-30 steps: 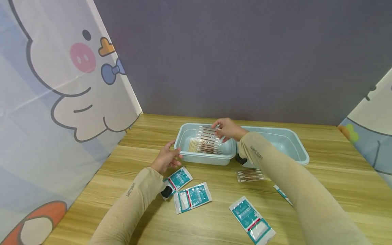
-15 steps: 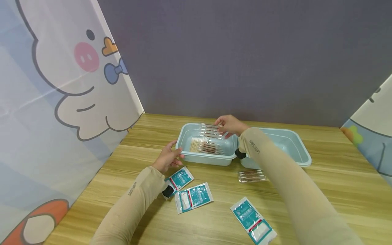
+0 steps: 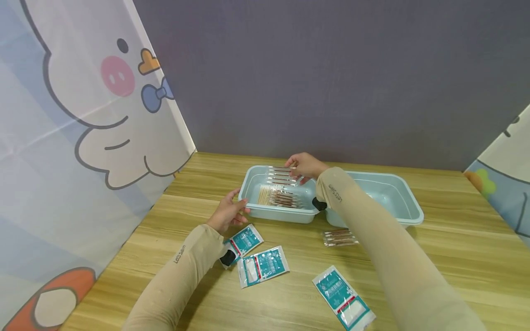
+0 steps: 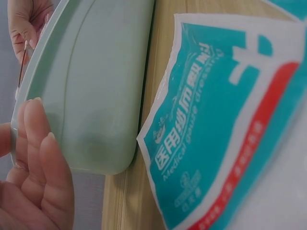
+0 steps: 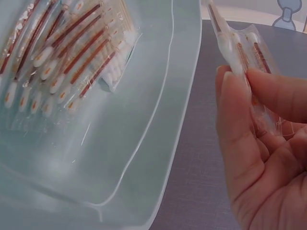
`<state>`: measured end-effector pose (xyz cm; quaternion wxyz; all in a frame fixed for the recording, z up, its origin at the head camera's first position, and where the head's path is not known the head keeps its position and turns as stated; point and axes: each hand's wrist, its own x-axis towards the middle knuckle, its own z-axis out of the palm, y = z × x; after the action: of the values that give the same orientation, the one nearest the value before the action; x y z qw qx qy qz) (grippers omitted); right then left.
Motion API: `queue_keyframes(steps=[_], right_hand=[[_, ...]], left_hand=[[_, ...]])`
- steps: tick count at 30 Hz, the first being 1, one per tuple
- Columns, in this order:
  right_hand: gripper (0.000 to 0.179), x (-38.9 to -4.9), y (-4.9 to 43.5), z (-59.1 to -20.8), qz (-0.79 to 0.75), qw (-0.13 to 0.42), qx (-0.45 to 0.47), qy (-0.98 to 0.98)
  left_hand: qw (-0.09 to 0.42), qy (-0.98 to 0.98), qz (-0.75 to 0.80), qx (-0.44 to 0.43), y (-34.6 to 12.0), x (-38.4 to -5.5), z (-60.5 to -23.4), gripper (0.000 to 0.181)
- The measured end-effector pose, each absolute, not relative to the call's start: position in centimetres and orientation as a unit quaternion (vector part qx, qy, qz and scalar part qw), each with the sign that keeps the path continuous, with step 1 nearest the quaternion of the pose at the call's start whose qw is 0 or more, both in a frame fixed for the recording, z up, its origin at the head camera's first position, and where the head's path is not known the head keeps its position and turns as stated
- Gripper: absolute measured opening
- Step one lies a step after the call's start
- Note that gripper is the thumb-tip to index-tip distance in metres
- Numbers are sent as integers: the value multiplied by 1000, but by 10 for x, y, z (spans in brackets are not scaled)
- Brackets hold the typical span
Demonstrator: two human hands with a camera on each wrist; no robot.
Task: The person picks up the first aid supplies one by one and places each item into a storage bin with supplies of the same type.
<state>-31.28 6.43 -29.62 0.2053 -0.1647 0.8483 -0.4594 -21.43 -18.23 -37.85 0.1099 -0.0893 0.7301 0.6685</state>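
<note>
My left hand (image 3: pixel 228 212) holds the left front corner of a light blue plastic basin (image 3: pixel 281 215), thumb over the rim and fingers along the outer wall. Over that basin's back right part, my right hand (image 3: pixel 308 166) pinches the right end of a clear-wrapped strip of brown-stemmed cotton swabs (image 3: pixel 280 175). Close up in the right wrist view, thumb and fingertips squeeze the plastic film of the strip (image 5: pixel 259 57). Inside the basin lie more wrapped brown swabs (image 5: pixel 72 52), beside a pack of pale wooden-stick swabs (image 3: pixel 264 195).
A second light blue basin (image 3: pixel 403 204) stands to the right, partly behind the right sleeve. In front of it lies another wrapped swab strip (image 3: pixel 339 238). Gauze dressing packets (image 3: pixel 246 240) lie on the wooden table nearer me. A grey panel (image 3: pixel 331 78) rises behind.
My right hand has lifted the swab strip slightly up and back over the basin, then shifted a little left. My left hand has stayed on the rim.
</note>
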Motion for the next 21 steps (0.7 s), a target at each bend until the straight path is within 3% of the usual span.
queue_keyframes(steps=[21], right_hand=[[28, -313, 66, -303, -433, 217, -129, 865]], left_hand=[[104, 736, 663, -91, -180, -211, -378, 58]])
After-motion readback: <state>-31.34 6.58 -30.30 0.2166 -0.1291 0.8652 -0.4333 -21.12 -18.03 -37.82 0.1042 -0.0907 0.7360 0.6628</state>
